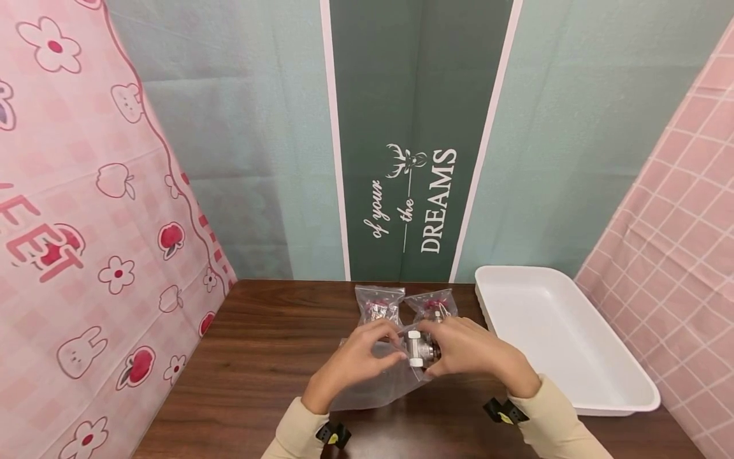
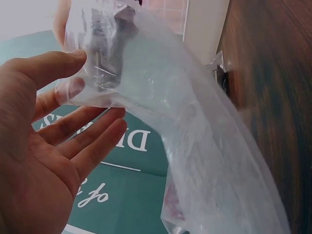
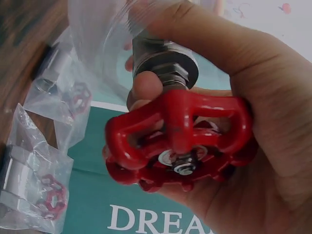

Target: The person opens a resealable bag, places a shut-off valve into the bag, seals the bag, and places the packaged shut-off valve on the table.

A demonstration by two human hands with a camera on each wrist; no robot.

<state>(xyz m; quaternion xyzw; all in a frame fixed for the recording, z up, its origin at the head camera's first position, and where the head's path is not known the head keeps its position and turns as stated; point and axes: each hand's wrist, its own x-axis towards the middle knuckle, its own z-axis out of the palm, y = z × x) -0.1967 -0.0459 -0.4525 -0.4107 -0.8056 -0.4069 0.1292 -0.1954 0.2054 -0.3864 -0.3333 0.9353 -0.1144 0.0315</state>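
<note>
My right hand (image 1: pixel 470 347) grips a metal gate valve with a red handwheel (image 3: pixel 178 117). The silver valve body (image 1: pixel 417 347) points toward my left hand at the mouth of a clear plastic zip bag (image 1: pixel 375 389). Through the film, the metal body shows in the left wrist view. With thumb and index finger, my left hand (image 1: pixel 367 354) pinches the edge of the bag (image 2: pixel 195 146), its other fingers extended below. The bag's lower part hangs loosely over the dark wooden table (image 1: pixel 275 357).
Behind my hands lie two more clear bags, a left one (image 1: pixel 381 306) and a right one (image 1: pixel 432 303), each with a red-handled valve inside. At the right stands a white tray (image 1: pixel 550 331). Printed cloths hang behind the table and along both sides.
</note>
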